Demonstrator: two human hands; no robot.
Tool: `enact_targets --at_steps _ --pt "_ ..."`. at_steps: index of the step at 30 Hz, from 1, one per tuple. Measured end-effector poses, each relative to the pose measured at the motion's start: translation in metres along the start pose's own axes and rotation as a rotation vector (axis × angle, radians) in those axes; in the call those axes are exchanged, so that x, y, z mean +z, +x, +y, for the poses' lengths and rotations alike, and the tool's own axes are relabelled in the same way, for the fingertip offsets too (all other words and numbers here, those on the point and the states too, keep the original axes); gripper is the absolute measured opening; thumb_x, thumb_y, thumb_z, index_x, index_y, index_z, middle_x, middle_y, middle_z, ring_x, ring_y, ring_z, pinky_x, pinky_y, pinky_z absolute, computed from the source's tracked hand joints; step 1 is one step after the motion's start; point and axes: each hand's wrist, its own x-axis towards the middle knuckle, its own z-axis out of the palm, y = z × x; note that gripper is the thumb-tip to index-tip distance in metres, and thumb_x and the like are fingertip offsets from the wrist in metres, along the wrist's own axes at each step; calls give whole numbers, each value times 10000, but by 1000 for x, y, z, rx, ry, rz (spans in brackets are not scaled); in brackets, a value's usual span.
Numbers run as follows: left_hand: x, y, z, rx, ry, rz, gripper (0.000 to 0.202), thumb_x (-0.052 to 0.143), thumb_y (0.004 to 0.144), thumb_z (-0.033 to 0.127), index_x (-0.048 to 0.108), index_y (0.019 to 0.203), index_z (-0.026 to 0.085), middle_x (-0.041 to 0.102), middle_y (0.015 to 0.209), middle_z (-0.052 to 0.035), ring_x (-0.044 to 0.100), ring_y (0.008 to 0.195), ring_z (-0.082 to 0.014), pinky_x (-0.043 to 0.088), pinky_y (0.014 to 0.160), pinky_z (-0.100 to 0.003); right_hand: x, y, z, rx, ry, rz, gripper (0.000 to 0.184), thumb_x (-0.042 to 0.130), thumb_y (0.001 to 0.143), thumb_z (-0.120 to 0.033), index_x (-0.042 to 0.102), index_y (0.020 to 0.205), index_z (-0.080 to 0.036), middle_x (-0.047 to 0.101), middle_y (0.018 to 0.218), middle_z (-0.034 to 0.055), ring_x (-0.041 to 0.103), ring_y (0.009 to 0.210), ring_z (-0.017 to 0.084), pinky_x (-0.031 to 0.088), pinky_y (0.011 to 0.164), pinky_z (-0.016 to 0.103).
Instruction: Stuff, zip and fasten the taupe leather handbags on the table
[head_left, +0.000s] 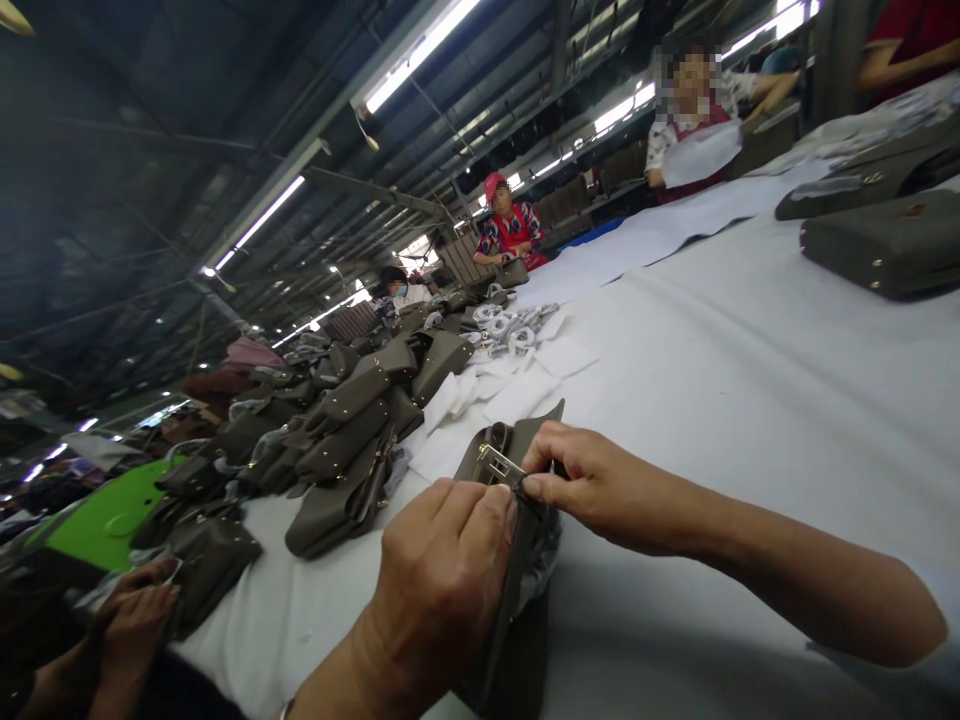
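An olive-grey handbag [529,650] stands on the white-covered table in front of me, partly hidden behind my left hand. My left hand [442,570] is closed on the bag's upper edge, its fingers bent next to the metal clasp. A shiny gold-toned clasp plate [498,463] lies between my two hands. From the right, my right hand [581,480] pinches a strap end beside that clasp with thumb and forefinger. Clear plastic wrap [541,560] shows along the bag's side.
Many similar handbags [352,390] are heaped at the left. White paper sheets [480,395] and wrapped handles [510,325] lie beyond my hands. More bags [885,240] sit at the right. A co-worker's hands [139,610] are at lower left, by a green panel [112,515]; other people work farther back.
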Motion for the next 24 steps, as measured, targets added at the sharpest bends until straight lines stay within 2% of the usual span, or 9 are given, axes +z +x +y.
enact_targets --at_steps 4,10,16,20,24 --pt "2 4 1 -6 25 0 96 578 839 137 632 919 147 678 808 -105 611 749 -225 460 727 -355 -3 -2 -3 4 -82 14 85 542 792 -186 613 758 -154 583 851 38 504 784 148 360 684 247" --pt "7 8 1 -12 26 -111 101 535 861 137 630 889 158 666 805 -108 599 759 -235 413 705 -355 0 -2 -1 10 -143 36 105 530 793 -224 608 756 -164 589 861 47 513 760 151 354 657 249" --pt "4 16 7 114 242 -190 142 493 828 73 572 762 171 567 662 -59 488 602 -210 325 568 -343 4 1 1 37 -196 49 123 519 796 -229 597 723 -166 616 838 51 543 729 148 362 643 250" --pt "4 23 9 165 325 -201 162 493 805 58 518 710 187 538 657 -55 454 599 -210 280 545 -338 4 2 2 37 -205 59 124 500 782 -201 574 691 -162 630 824 60 558 727 149 374 646 245" --pt "7 27 4 201 306 -258 142 503 792 58 492 737 189 537 691 -51 451 631 -206 270 554 -328 4 2 4 23 -224 42 138 480 788 -188 553 674 -159 619 824 65 556 724 148 379 655 246"
